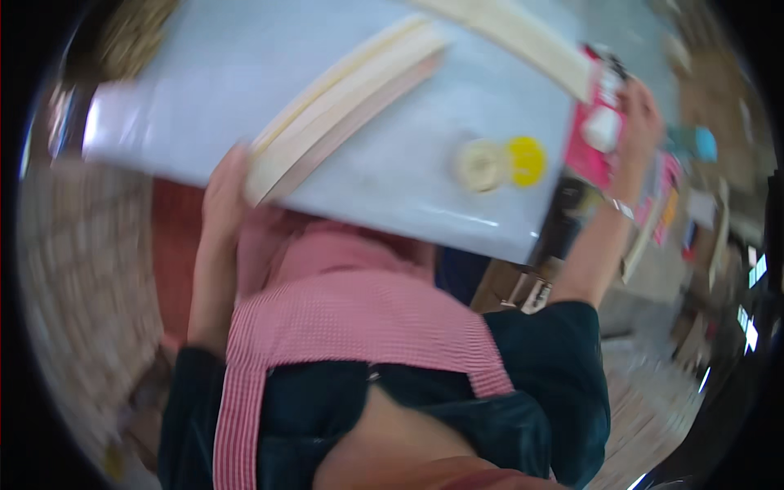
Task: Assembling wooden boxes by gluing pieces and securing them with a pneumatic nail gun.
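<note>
A long pale wooden piece [343, 102], layered like stacked strips, slants across the table with its near end at the front edge. My left hand [224, 192] is closed at that near end, against its left side; motion blurs the fingers. Far to the right, my right hand [641, 122] is stretched out beside a pink-red packet [590, 147] with a white object [603, 128] on it. Something dark lies near its fingertips, and blur hides whether the hand grips anything. Another pale wooden strip [523, 41] lies across the far right of the table.
On the pale grey-blue tabletop [367, 180] stand a round cream-coloured container [482, 166] and a yellow disc [526, 161], side by side. A turquoise object [694, 143] is off to the right. Boxes and cluttered items sit below the table's right edge.
</note>
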Action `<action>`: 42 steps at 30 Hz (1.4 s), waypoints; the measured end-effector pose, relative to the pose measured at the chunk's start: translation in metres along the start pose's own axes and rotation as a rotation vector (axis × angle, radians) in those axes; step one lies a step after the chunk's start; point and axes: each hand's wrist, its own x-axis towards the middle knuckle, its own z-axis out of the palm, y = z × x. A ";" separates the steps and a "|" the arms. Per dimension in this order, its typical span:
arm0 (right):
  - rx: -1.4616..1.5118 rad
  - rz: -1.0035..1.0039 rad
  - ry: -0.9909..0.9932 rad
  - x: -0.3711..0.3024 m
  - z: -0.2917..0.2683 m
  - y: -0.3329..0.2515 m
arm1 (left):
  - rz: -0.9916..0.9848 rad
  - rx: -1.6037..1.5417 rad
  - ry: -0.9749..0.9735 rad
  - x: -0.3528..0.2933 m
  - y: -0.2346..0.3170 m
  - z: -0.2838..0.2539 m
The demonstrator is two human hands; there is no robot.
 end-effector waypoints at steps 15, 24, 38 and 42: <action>0.074 -0.382 -0.443 -0.303 0.195 -0.132 | 0.280 -0.146 -0.362 0.003 -0.008 0.007; -0.045 -0.510 -0.415 -0.305 0.209 -0.134 | 0.398 -0.197 -0.331 0.009 -0.016 0.016; 0.041 -0.329 -0.425 -0.309 0.195 -0.142 | 0.414 -0.165 -0.301 0.007 -0.016 0.017; 0.088 -0.266 -0.421 -0.310 0.212 -0.141 | 0.357 -0.205 -0.343 0.005 -0.014 0.017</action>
